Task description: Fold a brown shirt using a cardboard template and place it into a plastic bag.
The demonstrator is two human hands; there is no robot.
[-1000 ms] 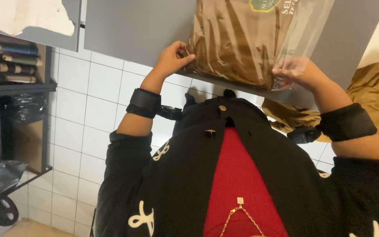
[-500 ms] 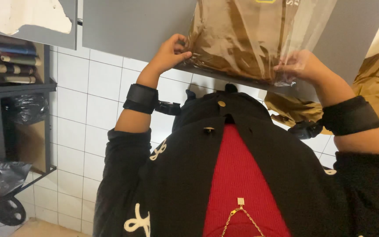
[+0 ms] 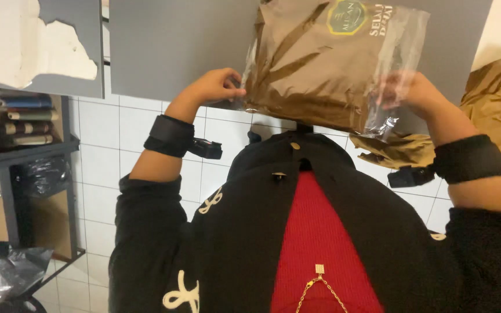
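Note:
A brown folded fabric in a clear plastic bag (image 3: 326, 64) lies on the grey table (image 3: 175, 46) in front of me. My left hand (image 3: 215, 87) pinches the bag's left edge. My right hand (image 3: 410, 93) grips the right edge, partly behind the clear plastic. Both wrists wear black bands with small black devices. My black jacket and red top fill the lower half of the view.
More brown paper or fabric (image 3: 494, 98) lies to the right of the bag. A dark metal shelf with books (image 3: 18, 122) stands at the left, over a white tiled floor (image 3: 105, 150). Crumpled clear plastic (image 3: 7, 278) sits at the lower left. A torn white sheet (image 3: 24, 40) covers the table's left part.
Both hands have held on to the bag throughout and pushed it further away from my body across the table. The bag now shows more of its top side.

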